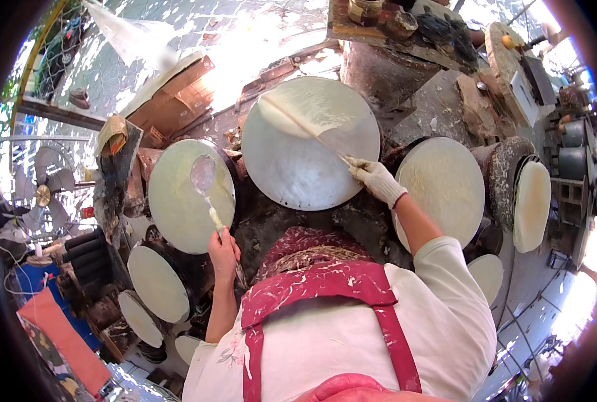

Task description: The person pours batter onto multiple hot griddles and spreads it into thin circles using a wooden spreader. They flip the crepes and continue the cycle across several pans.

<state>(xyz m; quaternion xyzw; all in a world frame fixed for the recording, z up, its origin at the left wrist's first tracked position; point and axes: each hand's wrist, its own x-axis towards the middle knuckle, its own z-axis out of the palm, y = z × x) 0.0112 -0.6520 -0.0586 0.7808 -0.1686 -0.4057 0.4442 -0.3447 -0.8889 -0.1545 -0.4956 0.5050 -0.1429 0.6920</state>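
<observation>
My right hand (pixel 376 181), in a cream knit glove, grips one end of a thin stick (pixel 303 128). The stick slants across the large round metal griddle (pixel 303 173) in front of me. Pale wet batter (pixel 323 108) covers the griddle's far part, while its near part is bare grey metal. In my bare left hand (pixel 223 248) is a ladle, its handle caked with batter. The ladle's bowl (pixel 203 171) is over the left griddle, where a thin pale sheet (pixel 177 206) covers the surface; whether they touch I cannot tell.
To the right, another griddle bears a pale sheet (pixel 441 186), with a browned sheet (pixel 532 206) beyond. More coated griddles (pixel 157 284) curve around at lower left. A cardboard box (pixel 175 98), a standing fan (pixel 44 193) and a cluttered wooden stand (pixel 361 35) surround them.
</observation>
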